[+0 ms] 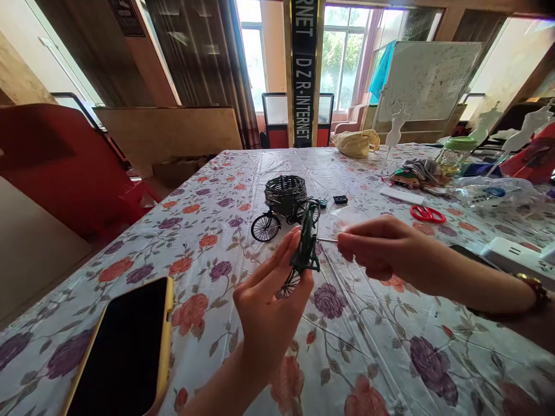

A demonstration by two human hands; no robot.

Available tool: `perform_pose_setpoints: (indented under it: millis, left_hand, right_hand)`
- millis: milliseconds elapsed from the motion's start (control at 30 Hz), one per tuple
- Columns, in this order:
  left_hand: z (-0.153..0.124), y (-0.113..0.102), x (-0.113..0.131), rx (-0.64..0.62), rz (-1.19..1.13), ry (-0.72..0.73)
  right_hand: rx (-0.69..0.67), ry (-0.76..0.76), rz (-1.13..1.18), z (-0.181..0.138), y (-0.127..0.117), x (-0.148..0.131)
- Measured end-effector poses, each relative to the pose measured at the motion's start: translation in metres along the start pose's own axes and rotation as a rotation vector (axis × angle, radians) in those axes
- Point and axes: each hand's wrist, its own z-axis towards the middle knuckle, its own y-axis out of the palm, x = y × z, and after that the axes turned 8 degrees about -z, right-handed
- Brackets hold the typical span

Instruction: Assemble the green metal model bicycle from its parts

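My left hand [273, 300] is closed around a dark green miniature bicycle [309, 234], holding it up over the table with the frame seen nearly end-on. One spoked wheel of it shows partly between my fingers. From the right, my right hand [379, 245] pinches a small screwdriver [328, 240]; only its thin metal shaft is visible, and the tip meets the bicycle's side. Just behind stands another black miniature bicycle [265, 226], partly covered by the held one. A round black basket-like container [285, 193] is behind that, and small black pieces [340, 199] lie nearby.
A yellow-cased phone [125, 346] lies at the front left on the flowered tablecloth [217, 323]. To the right are red-handled scissors [428, 214], a white power strip [515, 257], plastic bags [498, 196], a green-lidded jar [457, 153] and a small mannequin [394, 130]. A yellow bag [355, 143] sits at the far edge.
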Motion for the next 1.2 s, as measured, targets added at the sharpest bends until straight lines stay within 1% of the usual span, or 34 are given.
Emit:
perform_pose_setpoints:
  millis: [67,100,133,167,200,233,267,333,400,433,500,567,600,633,667,733,800,867,933,1000,1067,1100,1133,1167,1200]
  left_hand:
    - [-0.001,0.001,-0.002,-0.020,-0.012,0.041]
    - [-0.001,0.001,-0.003,-0.033,-0.013,0.048]
    - [-0.001,0.001,-0.003,-0.046,-0.009,0.039]
    - [-0.001,0.002,-0.003,-0.058,-0.004,0.014]
    - [-0.001,0.002,-0.003,-0.066,0.000,-0.024]
    - [0.000,0.002,-0.002,-0.071,0.002,-0.069]
    - [0.000,0.002,-0.001,-0.071,0.003,-0.112]
    - [0.002,0.001,0.001,-0.067,0.004,-0.173]
    - [0.003,0.001,0.003,-0.065,0.002,-0.205]
    - [0.004,0.000,0.004,-0.065,0.001,-0.210]
    - [0.004,0.000,0.004,-0.055,0.002,-0.205]
    - [0.003,0.001,0.004,-0.035,-0.002,-0.182]
    - [0.002,0.001,0.004,-0.023,-0.007,-0.169]
    - [0.001,0.002,0.004,-0.013,-0.013,-0.157]
    - [0.001,0.002,0.004,-0.004,-0.017,-0.144]
    - [0.001,0.002,0.003,0.010,-0.017,-0.123]
    - [0.001,0.001,0.003,0.012,-0.007,-0.099]
    - [0.002,0.000,0.002,0.000,0.000,-0.067]
    - [0.002,-0.002,0.001,-0.016,0.006,-0.018]
    - [0.002,-0.002,0.000,-0.036,0.007,0.042]
    - [0.002,-0.002,-0.001,-0.055,0.011,0.092]
    - [0.002,-0.002,-0.001,-0.061,0.014,0.095]
    - [0.002,-0.001,-0.001,-0.063,0.016,0.079]
    - [0.002,0.000,-0.001,-0.060,0.020,0.046]
    - [0.002,0.000,-0.001,-0.058,0.022,-0.001]
  right_hand:
    - [-0.184,0.132,0.285,0.001,-0.006,0.003]
    - [-0.237,0.167,0.357,0.002,-0.008,0.005]
    - [-0.253,0.182,0.381,0.002,-0.008,0.006]
    - [-0.235,0.171,0.358,0.002,-0.007,0.007]
    - [-0.182,0.133,0.289,0.001,-0.005,0.008]
    - [-0.101,0.070,0.174,0.000,-0.001,0.008]
    - [-0.008,-0.011,0.010,0.000,0.003,0.007]
    - [0.223,-0.195,-0.396,-0.001,0.010,0.007]
    - [0.431,-0.422,-0.788,-0.001,0.014,0.010]
    - [0.509,-0.553,-0.969,-0.001,0.014,0.013]
    - [0.621,-0.810,-1.307,0.001,0.012,0.019]
    - [0.719,-0.982,-1.529,0.003,0.009,0.025]
    - [0.755,-1.021,-1.577,0.004,0.008,0.027]
    - [0.776,-1.026,-1.576,0.004,0.009,0.027]
    - [0.777,-1.005,-1.536,0.004,0.010,0.027]
    - [0.717,-0.905,-1.365,0.003,0.014,0.023]
    - [0.612,-0.747,-1.120,0.002,0.017,0.016]
    - [0.484,-0.546,-0.853,0.000,0.018,0.008]
    - [0.314,-0.306,-0.520,0.000,0.014,0.001]
    - [0.090,-0.074,-0.136,0.000,0.007,-0.002]
    - [-0.123,0.093,0.180,0.001,0.000,-0.002]
    - [-0.192,0.137,0.274,0.001,-0.001,-0.001]
    - [-0.218,0.151,0.314,0.002,-0.002,0.000]
    - [-0.199,0.134,0.301,0.002,-0.001,0.001]
    - [-0.147,0.090,0.229,0.002,0.001,0.001]
